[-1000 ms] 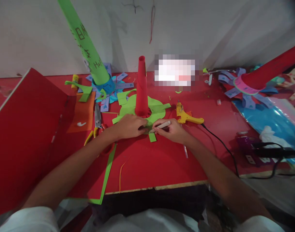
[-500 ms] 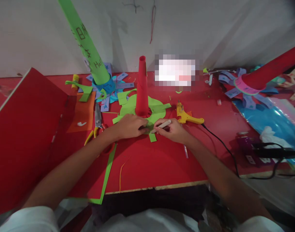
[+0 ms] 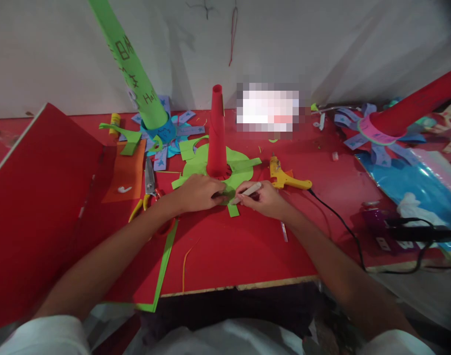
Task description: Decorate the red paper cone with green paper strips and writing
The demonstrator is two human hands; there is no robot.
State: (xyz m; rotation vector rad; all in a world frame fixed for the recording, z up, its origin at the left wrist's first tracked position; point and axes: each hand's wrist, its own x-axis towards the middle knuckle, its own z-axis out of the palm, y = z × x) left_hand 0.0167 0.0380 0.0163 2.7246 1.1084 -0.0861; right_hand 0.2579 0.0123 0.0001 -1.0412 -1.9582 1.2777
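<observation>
My right hand (image 3: 264, 198) is closed round a pale pen-like stick (image 3: 252, 189), its tip down at a green paper strip (image 3: 233, 210). Opposite it, my left hand (image 3: 203, 192) rests on the near edge of the green flower-shaped paper (image 3: 242, 160), fingers curled; what is under the fingertips is hidden. From the middle of the green paper a narrow red paper cone (image 3: 217, 133) stands upright, just beyond both hands.
A yellow glue gun (image 3: 290, 181) with a black cable lies right of my hands. Scissors (image 3: 150, 177) and an orange sheet (image 3: 128, 172) lie left. Tall green (image 3: 136, 74) and red (image 3: 417, 108) tubes stand behind; a red board (image 3: 36, 212) rises at left.
</observation>
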